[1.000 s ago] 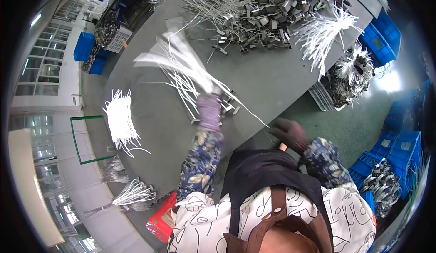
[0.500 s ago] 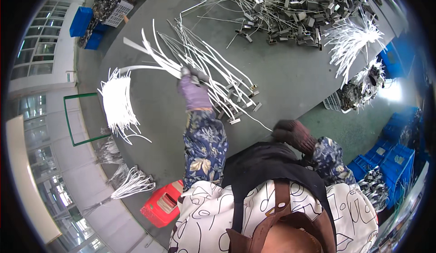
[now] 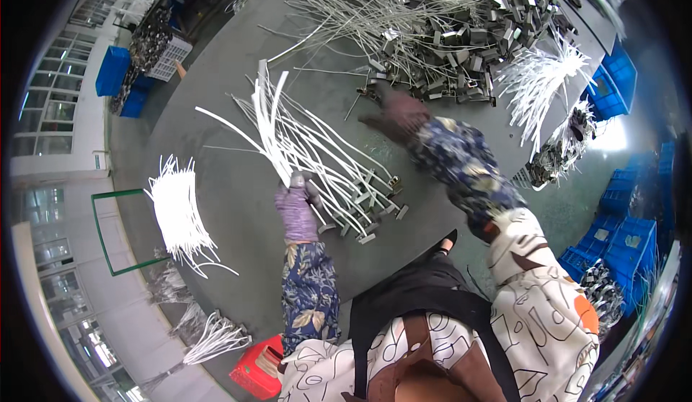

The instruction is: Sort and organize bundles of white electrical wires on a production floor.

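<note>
My left hand, in a purple glove with grey fingertips, is closed around a bunch of white sleeves that fan upward from it. Beside and partly under that bunch lie several white-sleeved wires with small metal end pieces toward me. My right hand, in a dark maroon glove, reaches to the near edge of a large pile of metal-ended wires. It is somewhat blurred, with thumb and fingers apart; nothing shows clearly between them.
On the left of the grey table lies a stack of white sleeves. Another white bundle sits at the right edge. A red stool stands at the lower left, blue crates at the right.
My right hand has moved from the table's near edge up and left to the wire pile. My left hand has come back toward me, still holding the white sleeves.
</note>
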The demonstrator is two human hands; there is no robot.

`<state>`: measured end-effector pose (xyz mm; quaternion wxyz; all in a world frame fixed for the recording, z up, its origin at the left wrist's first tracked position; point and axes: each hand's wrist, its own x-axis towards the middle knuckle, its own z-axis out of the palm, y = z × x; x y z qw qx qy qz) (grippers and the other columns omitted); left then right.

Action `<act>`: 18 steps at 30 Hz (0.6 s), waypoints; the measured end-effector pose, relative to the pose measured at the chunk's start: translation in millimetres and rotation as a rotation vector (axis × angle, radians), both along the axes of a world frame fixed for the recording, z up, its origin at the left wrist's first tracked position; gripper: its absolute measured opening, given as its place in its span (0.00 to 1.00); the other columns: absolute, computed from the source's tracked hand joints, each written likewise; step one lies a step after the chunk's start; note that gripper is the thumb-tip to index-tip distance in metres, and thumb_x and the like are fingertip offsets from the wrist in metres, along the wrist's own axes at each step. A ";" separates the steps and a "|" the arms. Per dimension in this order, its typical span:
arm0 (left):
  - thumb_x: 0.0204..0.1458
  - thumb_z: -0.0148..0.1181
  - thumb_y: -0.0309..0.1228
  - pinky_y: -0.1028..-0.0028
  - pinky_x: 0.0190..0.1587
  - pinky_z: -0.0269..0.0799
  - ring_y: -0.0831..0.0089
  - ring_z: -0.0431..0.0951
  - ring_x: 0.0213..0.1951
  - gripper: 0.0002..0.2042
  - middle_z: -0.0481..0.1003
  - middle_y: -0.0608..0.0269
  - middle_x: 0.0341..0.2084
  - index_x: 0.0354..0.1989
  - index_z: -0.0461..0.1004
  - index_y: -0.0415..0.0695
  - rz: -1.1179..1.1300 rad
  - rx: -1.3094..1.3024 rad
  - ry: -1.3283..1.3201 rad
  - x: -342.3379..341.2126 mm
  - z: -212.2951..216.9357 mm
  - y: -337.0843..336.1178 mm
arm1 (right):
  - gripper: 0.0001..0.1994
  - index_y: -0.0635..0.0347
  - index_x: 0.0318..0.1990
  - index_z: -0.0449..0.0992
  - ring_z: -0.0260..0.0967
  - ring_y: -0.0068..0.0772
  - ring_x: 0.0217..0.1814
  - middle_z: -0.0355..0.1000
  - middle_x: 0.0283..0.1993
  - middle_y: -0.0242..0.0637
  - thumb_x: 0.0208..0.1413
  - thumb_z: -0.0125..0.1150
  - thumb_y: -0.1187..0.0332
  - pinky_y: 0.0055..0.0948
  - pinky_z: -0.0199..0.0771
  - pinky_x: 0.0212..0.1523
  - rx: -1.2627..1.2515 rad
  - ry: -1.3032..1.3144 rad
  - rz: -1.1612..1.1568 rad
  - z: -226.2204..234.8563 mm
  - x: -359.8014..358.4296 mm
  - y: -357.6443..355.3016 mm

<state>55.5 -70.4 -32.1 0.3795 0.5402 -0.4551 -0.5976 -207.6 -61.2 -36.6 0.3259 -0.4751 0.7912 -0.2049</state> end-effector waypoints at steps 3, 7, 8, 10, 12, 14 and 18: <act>0.53 0.57 0.41 0.78 0.14 0.56 0.78 0.59 0.11 0.16 0.60 0.71 0.11 0.32 0.69 0.37 -0.050 0.090 0.229 -11.6 -3.7 8.5 | 0.25 0.64 0.49 0.67 0.68 0.54 0.49 0.70 0.46 0.53 0.51 0.57 0.53 0.40 0.68 0.49 -0.037 0.049 0.108 -15.6 -1.8 -3.2; 0.52 0.57 0.41 0.78 0.14 0.57 0.78 0.61 0.13 0.16 0.60 0.69 0.13 0.32 0.68 0.38 -0.143 0.251 0.523 -36.1 -5.4 19.4 | 0.13 0.59 0.42 0.74 0.67 0.26 0.26 0.70 0.26 0.33 0.52 0.58 0.62 0.26 0.66 0.25 -0.175 -0.971 -0.283 -41.6 -3.9 79.4; 0.54 0.53 0.40 0.77 0.18 0.65 0.75 0.68 0.17 0.15 0.66 0.64 0.18 0.34 0.68 0.38 -0.033 0.249 0.302 -62.0 15.8 35.1 | 0.13 0.59 0.42 0.74 0.67 0.26 0.26 0.70 0.26 0.33 0.52 0.58 0.62 0.26 0.66 0.25 -0.176 -0.967 -0.296 -31.2 -1.5 96.9; 0.56 0.50 0.40 0.69 0.33 0.76 0.64 0.76 0.37 0.16 0.73 0.53 0.34 0.40 0.66 0.37 -0.155 0.376 0.476 -84.8 8.6 44.2 | 0.11 0.56 0.41 0.74 0.58 0.16 0.22 0.64 0.24 0.25 0.52 0.59 0.63 0.20 0.59 0.21 -0.300 -1.186 -0.499 12.3 7.2 131.4; 0.57 0.49 0.40 0.65 0.35 0.76 0.63 0.76 0.38 0.15 0.73 0.52 0.37 0.42 0.66 0.41 -0.299 0.483 0.465 -112.3 0.7 57.6 | 0.12 0.58 0.42 0.73 0.62 0.20 0.23 0.67 0.26 0.28 0.51 0.60 0.66 0.22 0.61 0.21 -0.267 -1.031 -0.346 39.5 21.5 155.7; 0.57 0.49 0.39 0.63 0.34 0.76 0.62 0.75 0.34 0.12 0.73 0.54 0.35 0.39 0.68 0.43 -0.322 0.583 0.510 -129.4 -5.6 72.6 | 0.14 0.59 0.44 0.72 0.66 0.28 0.25 0.70 0.30 0.33 0.49 0.61 0.67 0.27 0.66 0.24 -0.413 -0.464 0.101 35.6 34.5 184.7; 0.56 0.52 0.40 0.61 0.29 0.75 0.63 0.74 0.27 0.11 0.71 0.58 0.26 0.34 0.69 0.45 -0.470 0.901 1.076 -136.6 -50.6 84.8 | 0.15 0.53 0.43 0.73 0.70 0.40 0.29 0.71 0.35 0.41 0.46 0.62 0.62 0.34 0.70 0.28 -0.502 -0.200 0.292 16.1 28.9 293.3</act>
